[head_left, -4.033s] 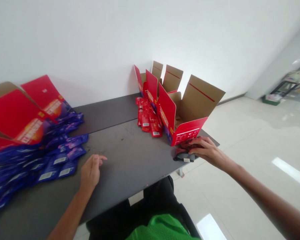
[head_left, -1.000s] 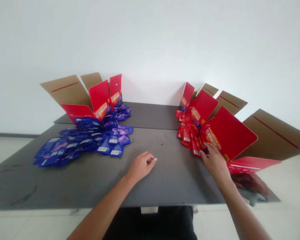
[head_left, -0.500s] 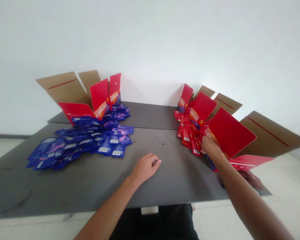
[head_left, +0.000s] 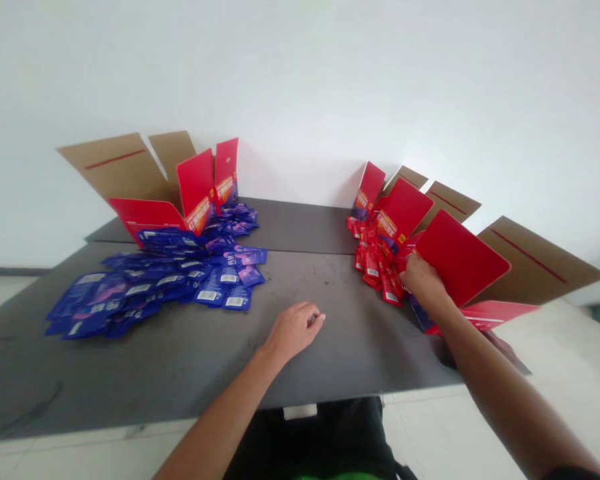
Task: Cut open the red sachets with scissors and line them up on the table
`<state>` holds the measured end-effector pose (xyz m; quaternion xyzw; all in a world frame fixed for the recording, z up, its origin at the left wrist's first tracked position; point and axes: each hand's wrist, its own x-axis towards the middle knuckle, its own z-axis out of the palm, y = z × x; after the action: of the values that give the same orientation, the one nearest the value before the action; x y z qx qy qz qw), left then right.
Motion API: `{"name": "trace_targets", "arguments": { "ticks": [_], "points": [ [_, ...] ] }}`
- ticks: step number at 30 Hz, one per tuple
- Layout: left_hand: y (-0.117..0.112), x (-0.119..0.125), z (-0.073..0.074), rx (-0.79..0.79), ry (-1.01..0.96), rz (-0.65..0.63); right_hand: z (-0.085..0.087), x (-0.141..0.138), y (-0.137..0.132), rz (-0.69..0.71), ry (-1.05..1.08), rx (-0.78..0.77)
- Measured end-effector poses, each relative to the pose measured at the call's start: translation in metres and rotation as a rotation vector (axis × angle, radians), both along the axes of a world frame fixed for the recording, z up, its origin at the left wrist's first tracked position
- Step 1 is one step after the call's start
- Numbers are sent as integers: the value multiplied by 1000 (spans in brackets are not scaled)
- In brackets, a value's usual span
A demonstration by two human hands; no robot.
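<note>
My left hand rests on the grey table with its fingers curled in and nothing visible in them. To its left lie the blue sachets, overlapping in a wide pile, some with white barcode labels up. My right hand reaches to the near end of the pile of red sachets, in front of an open red carton. Its fingers are closed on a red sachet, which the hand mostly hides.
Open red cartons with raised brown flaps stand behind the blue pile. More open cartons line the right side behind the red sachets. The table ends near my lap, and a white wall rises behind it.
The view has shifted slightly. My right hand stays at the near end of the red sachets, a little higher against the carton. My left hand keeps its curled pose on the table.
</note>
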<state>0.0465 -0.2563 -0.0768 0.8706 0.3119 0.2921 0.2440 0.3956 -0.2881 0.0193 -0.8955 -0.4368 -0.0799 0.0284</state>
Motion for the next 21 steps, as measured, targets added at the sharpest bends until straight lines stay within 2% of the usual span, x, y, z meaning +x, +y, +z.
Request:
{"name": "trace_targets", "arguments": {
  "ticks": [4, 8, 11, 14, 17, 19, 21],
  "points": [
    [-1, 0, -1, 29, 28, -8, 34, -32, -15, 92, -60, 61],
    [-2, 3, -7, 98, 66, -28, 69, -59, -26, 234, -84, 193],
    [-3, 6, -12, 196, 95, -63, 74, -74, -18, 362, 75, 294],
    [0, 12, -16, 334, 130, -140, 52, -86, 6, 360, 477, 336],
    [8, 20, -17, 478, 164, -237, 11, -98, 40, 361, 812, 368],
    [16, 27, -16, 561, 178, -288, -15, -105, 65, 365, 874, 344],
    [24, 34, -16, 629, 188, -325, -33, -110, 93, 363, 865, 328]
  ]
}}
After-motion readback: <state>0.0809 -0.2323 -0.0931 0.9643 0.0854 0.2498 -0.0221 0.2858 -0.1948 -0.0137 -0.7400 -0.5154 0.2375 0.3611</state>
